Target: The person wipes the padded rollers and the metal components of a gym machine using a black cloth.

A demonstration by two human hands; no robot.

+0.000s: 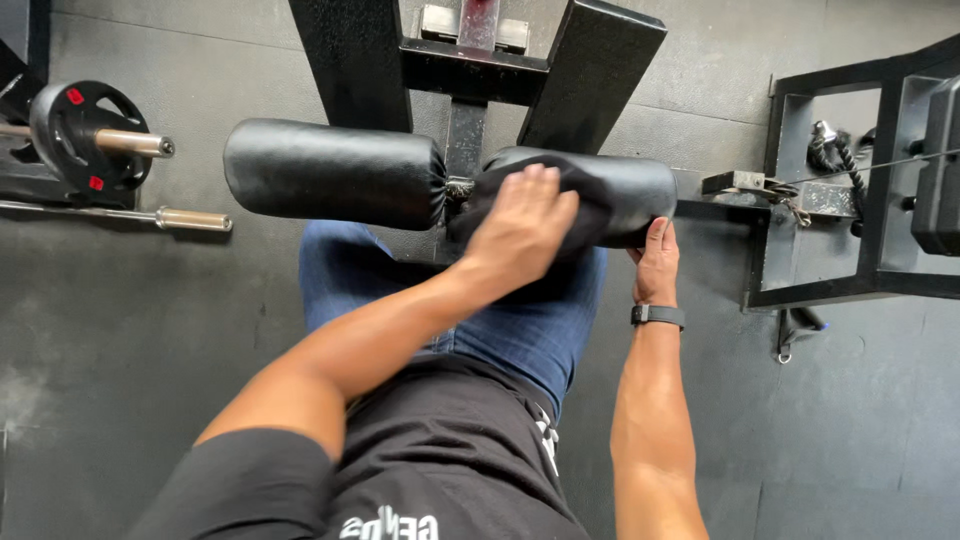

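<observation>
I'm pressing my left hand (520,225) flat, fingers spread, onto a dark cloth (500,205) draped over the right roller pad (625,190). My right hand (657,262) is gripping that pad's underside. A weight plate (85,135) is sitting far left.
</observation>
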